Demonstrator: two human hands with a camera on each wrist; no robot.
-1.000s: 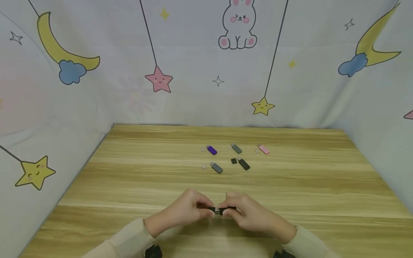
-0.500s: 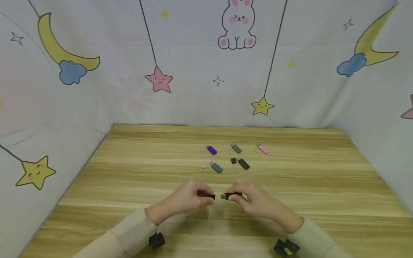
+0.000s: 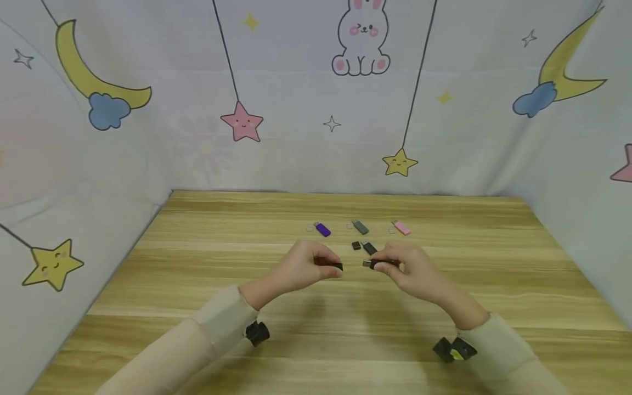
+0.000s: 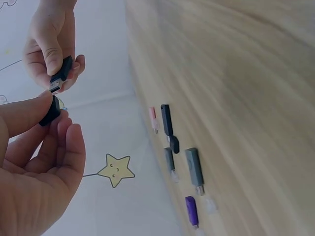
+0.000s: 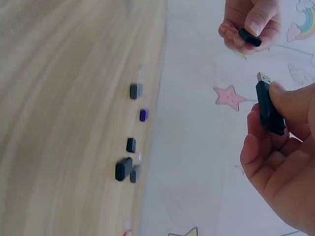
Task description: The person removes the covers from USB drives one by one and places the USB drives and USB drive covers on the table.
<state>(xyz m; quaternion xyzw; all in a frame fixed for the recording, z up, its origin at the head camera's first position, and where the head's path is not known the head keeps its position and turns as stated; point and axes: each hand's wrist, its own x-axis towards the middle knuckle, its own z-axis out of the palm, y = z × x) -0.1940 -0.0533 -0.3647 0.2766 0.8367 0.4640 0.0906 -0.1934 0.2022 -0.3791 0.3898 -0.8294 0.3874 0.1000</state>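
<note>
Above the table, my left hand (image 3: 298, 267) pinches a small black USB stick cap (image 4: 50, 112) between thumb and fingers. My right hand (image 3: 415, 271) grips a black USB stick (image 5: 269, 109), its bare metal plug pointing left at the cap. Cap and stick are apart, with a gap between the hands. Just beyond the right hand lies another black USB stick (image 3: 369, 248), partly covered by the fingers, with its black cap (image 3: 356, 246) beside it. A grey USB stick (image 4: 194, 167) shows in the left wrist view but is hidden behind the left hand in the head view.
Along the back of the wooden table (image 3: 222, 219) lie a purple USB stick (image 3: 323, 229), a grey-green USB stick (image 3: 360, 226) and a pink USB stick (image 3: 402, 227), each with a clear cap beside it. Printed cloth walls (image 3: 296, 164) enclose the back and sides.
Joined or touching at first, the black cap and stick have come apart. Both hands have moved forward over the table, with the gap between them wider.
</note>
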